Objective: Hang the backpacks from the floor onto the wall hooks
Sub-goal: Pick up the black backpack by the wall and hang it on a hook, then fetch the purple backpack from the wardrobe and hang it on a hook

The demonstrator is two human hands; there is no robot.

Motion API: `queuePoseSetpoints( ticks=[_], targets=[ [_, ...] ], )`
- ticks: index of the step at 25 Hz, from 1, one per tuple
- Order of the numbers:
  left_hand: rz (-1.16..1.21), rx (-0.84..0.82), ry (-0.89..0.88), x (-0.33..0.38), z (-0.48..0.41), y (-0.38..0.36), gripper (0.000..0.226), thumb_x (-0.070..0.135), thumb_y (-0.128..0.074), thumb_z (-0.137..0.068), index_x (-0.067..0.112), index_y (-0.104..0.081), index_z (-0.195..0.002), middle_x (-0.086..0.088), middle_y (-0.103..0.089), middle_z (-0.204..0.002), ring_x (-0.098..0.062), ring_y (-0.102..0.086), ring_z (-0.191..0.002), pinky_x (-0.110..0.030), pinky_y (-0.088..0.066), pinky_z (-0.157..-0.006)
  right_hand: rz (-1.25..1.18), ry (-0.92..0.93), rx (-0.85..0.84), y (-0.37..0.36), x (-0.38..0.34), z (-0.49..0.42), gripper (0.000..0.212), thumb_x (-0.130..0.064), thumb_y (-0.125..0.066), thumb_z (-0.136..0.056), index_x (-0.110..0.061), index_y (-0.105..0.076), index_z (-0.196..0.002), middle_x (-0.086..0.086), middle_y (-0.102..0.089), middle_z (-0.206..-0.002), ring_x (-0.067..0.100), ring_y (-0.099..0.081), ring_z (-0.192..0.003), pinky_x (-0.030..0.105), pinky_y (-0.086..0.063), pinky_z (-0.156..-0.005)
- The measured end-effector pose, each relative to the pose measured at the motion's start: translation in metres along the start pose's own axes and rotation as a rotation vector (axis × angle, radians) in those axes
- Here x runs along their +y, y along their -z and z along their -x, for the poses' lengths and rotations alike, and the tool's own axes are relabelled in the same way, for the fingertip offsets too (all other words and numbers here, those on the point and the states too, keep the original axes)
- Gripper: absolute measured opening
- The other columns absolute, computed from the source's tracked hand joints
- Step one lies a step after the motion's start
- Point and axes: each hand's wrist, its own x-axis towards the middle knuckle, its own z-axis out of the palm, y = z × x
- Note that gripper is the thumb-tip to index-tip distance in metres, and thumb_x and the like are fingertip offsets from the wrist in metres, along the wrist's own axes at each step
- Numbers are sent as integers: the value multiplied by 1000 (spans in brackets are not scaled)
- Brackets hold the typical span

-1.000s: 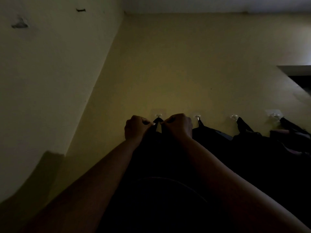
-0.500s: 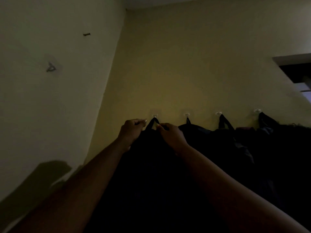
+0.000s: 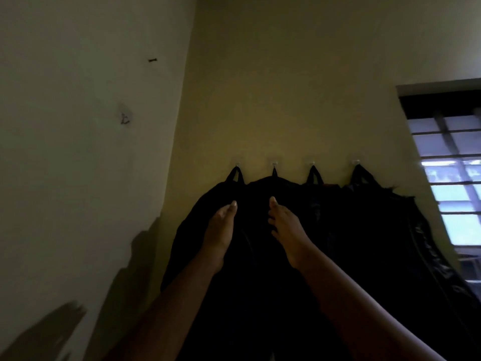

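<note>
Several dark backpacks hang side by side on a yellow wall, each by its top loop from a small clear hook. The leftmost backpack (image 3: 197,230) hangs from the leftmost hook (image 3: 236,162). My left hand (image 3: 221,225) rests flat against its upper front, fingers out, holding nothing. My right hand (image 3: 285,225) lies just to the right, fingers loosely apart, below the second hook (image 3: 274,162). Further right hang the third backpack (image 3: 316,194) and the fourth backpack (image 3: 377,204). The room is dim, so details of the bags are hidden.
The side wall (image 3: 78,152) meets the hook wall at a corner just left of the bags; it carries a nail (image 3: 152,60) and a small hook (image 3: 125,118). A barred window (image 3: 453,183) stands at the right.
Both hands have let go of the leftmost backpack's loop, which now sits on its hook, and dropped lower onto the bag's front. My head has pulled back and turned right, revealing the window.
</note>
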Motion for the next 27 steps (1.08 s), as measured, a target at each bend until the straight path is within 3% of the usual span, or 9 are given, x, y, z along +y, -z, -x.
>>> queuePoseSetpoints(
  ticks=[3, 7, 10, 12, 15, 17, 20, 23, 27],
  targets=[
    [135, -76, 87, 8, 68, 4, 55, 44, -33, -96, 14, -38, -141, -10, -40, -148, -26, -38, -136, -35, -31, -108, -21, -95, 50, 22, -2, 81, 44, -44, -39, -96, -13, -54, -122, 17, -50, -138, 31, -52, -124, 42, -38, -106],
    [193, -132, 141, 18, 175, 7, 52, 38, -34, -97, 11, -39, -141, -11, -42, -147, -26, -39, -136, -32, -31, -106, -40, -164, 172, 51, -3, 192, 44, -44, -37, -96, -17, -50, -128, 8, -57, -128, 9, -59, -97, 30, -47, -85],
    [268, -255, 253, 35, 257, -1, 54, 41, -33, -97, 14, -34, -143, -7, -37, -151, -22, -34, -139, -32, -25, -110, -45, -279, 259, 76, -10, 268, 40, -42, -37, -96, -14, -52, -120, 20, -48, -138, 34, -48, -126, 45, -38, -106],
    [322, -329, 353, 48, 300, -11, 56, 45, -32, -96, 17, -33, -144, -4, -35, -152, -21, -32, -141, -34, -23, -112, -26, -317, 321, 95, -20, 312, 53, -40, -36, -97, -1, -45, -132, 27, -37, -145, 41, -35, -135, 49, -29, -112],
    [356, -383, 443, 65, 352, -33, 57, 47, -33, -95, 18, -34, -144, -3, -35, -152, -20, -31, -141, -36, -21, -114, -8, -325, 428, 129, -35, 373, 46, -37, -37, -97, -12, -46, -134, 12, -48, -142, 25, -46, -129, 30, -37, -95],
    [391, -427, 468, 79, 393, -54, 55, 44, -34, -96, 15, -36, -143, -3, -38, -151, -19, -33, -140, -33, -22, -113, 43, -338, 526, 161, -43, 417, 42, -36, -39, -97, -16, -49, -133, 4, -57, -132, 19, -49, -122, 25, -40, -88],
    [451, -508, 522, 110, 461, -90, 51, 38, -39, -96, 11, -41, -140, -5, -43, -147, -18, -37, -138, -24, -25, -104, 137, -380, 624, 213, -62, 486, 48, -38, -38, -97, -13, -44, -138, 6, -50, -141, 21, -43, -132, 33, -33, -107],
    [477, -598, 578, 149, 537, -129, 50, 37, -41, -96, 11, -45, -138, -6, -44, -147, -19, -38, -137, -27, -25, -106, 155, -376, 686, 266, -92, 561, 46, -31, -36, -99, -9, -40, -140, 11, -41, -147, 24, -36, -138, 33, -28, -108],
    [549, -731, 603, 224, 650, -185, 45, 28, -39, -98, 8, -44, -138, -8, -44, -146, -21, -38, -137, -33, -24, -113, 263, -491, 863, 344, -141, 675, 47, -39, -39, -97, -8, -51, -129, 33, -36, -143, 45, -38, -132, 55, -27, -111]
  ],
)
